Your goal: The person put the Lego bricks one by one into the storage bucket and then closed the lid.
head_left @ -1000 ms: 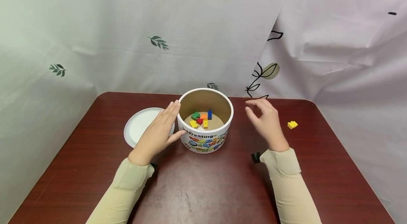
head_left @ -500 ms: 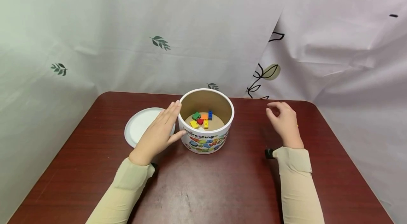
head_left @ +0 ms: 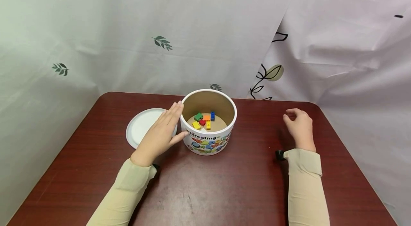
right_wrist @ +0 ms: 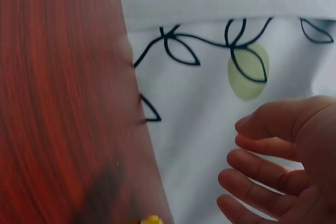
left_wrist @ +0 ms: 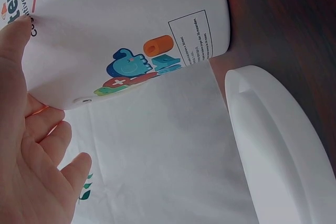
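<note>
A round white bucket [head_left: 205, 145] with colourful print stands mid-table. On its bottom lie several toy bricks, among them a green brick [head_left: 198, 116], a blue brick [head_left: 212, 116] and a red brick [head_left: 202, 122]. With straight fingers my left hand [head_left: 157, 137] touches the bucket's left side, as the left wrist view shows too. My right hand [head_left: 300, 129] hovers over the table's right part, its fingers loosely bent and holding nothing. A yellow brick [right_wrist: 152, 219] peeks in at the bottom of the right wrist view; in the head view the right hand hides it.
A white round lid [head_left: 141, 126] lies left of the bucket, partly behind the left hand. The dark red table [head_left: 224, 186] ends at a light curtain [head_left: 128, 22] with leaf prints.
My right hand has moved rightward, away from the bucket, and now covers the loose yellow brick in the head view. The left hand has kept its place against the bucket.
</note>
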`<state>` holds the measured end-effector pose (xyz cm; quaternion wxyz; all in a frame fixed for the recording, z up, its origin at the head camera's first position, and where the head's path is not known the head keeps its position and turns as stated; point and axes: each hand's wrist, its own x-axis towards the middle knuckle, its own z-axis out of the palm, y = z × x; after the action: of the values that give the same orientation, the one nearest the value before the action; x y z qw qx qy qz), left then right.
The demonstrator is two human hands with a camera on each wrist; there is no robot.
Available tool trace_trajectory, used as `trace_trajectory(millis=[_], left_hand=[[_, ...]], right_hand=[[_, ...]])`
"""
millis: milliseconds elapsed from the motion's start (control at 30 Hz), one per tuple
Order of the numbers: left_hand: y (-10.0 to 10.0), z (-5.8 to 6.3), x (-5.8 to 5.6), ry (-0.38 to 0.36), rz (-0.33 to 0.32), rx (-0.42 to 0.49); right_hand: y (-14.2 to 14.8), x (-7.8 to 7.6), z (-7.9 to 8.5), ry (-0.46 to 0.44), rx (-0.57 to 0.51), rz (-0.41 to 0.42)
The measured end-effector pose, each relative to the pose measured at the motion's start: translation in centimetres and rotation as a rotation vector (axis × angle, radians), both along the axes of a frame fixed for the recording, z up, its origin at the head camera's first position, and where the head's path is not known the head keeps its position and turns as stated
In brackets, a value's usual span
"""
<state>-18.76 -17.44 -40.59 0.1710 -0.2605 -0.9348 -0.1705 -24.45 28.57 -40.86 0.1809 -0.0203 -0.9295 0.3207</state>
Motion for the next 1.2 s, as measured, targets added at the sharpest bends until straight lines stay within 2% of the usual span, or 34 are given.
trace_trajectory(millis=[267,500,700,1033,1200], left_hand=[[0.0,0.1,0.1,-0.001,0.001,0.005],[0.1,0.1,0.1,-0.009,0.005,0.006],[0.1,0.1,0.1,-0.012,0.006,0.006],[0.1,0.2,0.2,-0.015,0.007,0.000],[0.1,0.2,0.2,-0.017,0.008,-0.004]], right_hand=[[1.8,0.0,-0.3,-0.092,-0.026,-0.118],[2.9,0.2,-0.9,-0.245,-0.009,-0.124],[3.8,0.1,-1.7,-0.322,0.033,-0.108],[3.9,0.2,-2.4,-0.318,0.022,-0.116],[4.1,0.1,-2.7,-0.329,0.005,-0.154]])
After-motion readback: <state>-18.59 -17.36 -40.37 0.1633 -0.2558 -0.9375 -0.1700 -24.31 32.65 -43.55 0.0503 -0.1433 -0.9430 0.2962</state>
